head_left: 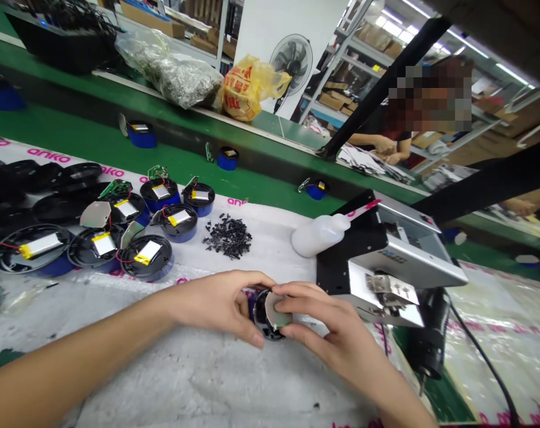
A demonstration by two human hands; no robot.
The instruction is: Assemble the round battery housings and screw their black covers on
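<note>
Both hands clamped on a round black unit [263,321] above the white foam sheet [185,380].
Left hand [220,306] grips its rim; right hand [327,330] pinches a dull grey plate [277,310] onto it. Just beyond lie gritty black bits [228,236] and a soft white squeeze bottle [318,233].

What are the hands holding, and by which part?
A round black unit: left hand on its left rim, right hand pinching its grey plate.

Left hand [220,306] curled, fingers pinching; right hand [327,330] pinching opposite; both forearms angled inward.
</note>
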